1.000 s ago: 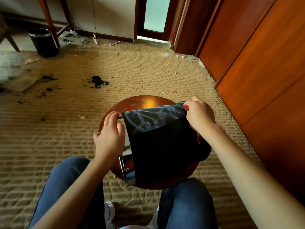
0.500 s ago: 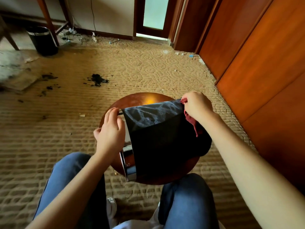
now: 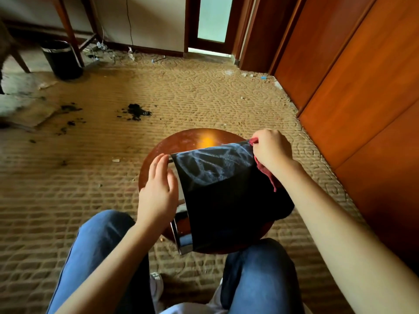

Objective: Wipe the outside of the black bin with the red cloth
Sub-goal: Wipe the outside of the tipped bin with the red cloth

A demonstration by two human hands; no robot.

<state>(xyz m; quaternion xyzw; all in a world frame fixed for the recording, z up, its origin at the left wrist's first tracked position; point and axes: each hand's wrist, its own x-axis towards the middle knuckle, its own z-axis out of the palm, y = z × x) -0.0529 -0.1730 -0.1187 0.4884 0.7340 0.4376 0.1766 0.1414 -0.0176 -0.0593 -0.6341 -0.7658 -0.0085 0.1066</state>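
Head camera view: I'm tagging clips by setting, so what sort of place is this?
Probably a hotel-type room: patterned carpet, wooden wardrobe doors, and a small black bin beside desk legs.

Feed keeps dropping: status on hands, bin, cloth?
Black bin sideways on round stool. Right hand grips red cloth at its far corner. Left hand flat on its left side. Nothing blocking.

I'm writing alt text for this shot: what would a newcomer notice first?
The black bin lying on its side on the round wooden table, pale streaks across its upper face. The right hand grips the red cloth at the bin's far right corner, while the left hand rests against its left side. Beyond, dark debris litters the carpet.
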